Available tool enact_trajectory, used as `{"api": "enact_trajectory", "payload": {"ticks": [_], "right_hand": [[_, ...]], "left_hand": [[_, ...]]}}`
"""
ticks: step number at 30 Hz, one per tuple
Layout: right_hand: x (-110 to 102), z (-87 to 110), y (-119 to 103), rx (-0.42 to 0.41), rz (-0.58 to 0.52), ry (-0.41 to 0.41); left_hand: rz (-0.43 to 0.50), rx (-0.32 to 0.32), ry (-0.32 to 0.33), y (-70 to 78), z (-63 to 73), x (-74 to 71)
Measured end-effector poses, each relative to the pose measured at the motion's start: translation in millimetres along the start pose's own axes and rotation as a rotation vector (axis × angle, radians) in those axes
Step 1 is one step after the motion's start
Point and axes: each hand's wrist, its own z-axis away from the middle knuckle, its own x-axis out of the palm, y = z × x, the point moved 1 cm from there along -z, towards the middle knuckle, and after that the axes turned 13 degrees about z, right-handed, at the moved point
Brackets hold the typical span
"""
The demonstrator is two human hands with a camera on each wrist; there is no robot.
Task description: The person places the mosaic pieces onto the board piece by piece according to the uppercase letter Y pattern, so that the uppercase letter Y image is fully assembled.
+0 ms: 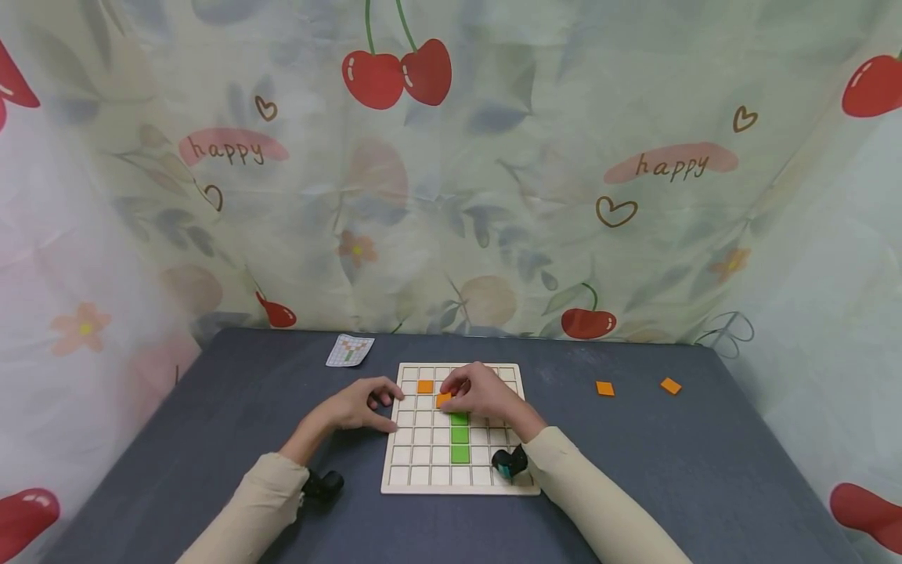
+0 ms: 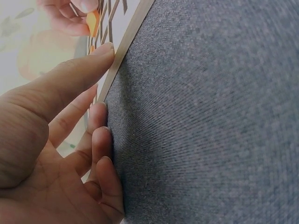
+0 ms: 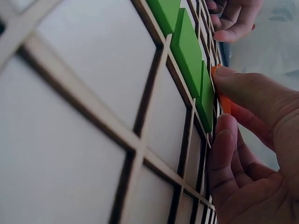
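Here — left hand [image 1: 358, 406] relaxed, right hand [image 1: 485, 394] pinched on 1 of 4 orange tiles [image 1: 443, 400] — 3 green tiles [image 1: 460, 435].

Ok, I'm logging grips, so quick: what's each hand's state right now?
Left hand: open, touching the left edge of the pale wooden grid board.
Right hand: closed, pinching a flat orange tile.

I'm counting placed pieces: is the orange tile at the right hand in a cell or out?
Out: the right hand pinches the orange tile, raised above the green tiles in the right wrist view. Edge contact is unclear.
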Motion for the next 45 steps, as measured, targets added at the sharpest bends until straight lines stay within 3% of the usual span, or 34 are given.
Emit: {"api": "enact_trajectory", "payload": {"ticks": [31, 36, 45], "right_hand": [[-0.9, 0.6, -6.1, -0.007, 0.031, -0.014], [-8.4, 6.4, -0.3, -0.059, -0.011, -0.019], [-31.0, 29.9, 18.9, -0.044, -0.05, 0.013]], "left_hand": [[-0.001, 0.009, 0.001, 0.6, 0.3, -0.7], [0.001, 0.009, 0.0, 1.0, 0.7, -0.1], [0.004, 0.015, 0.002, 0.3, 1.2, -0.2]]}}
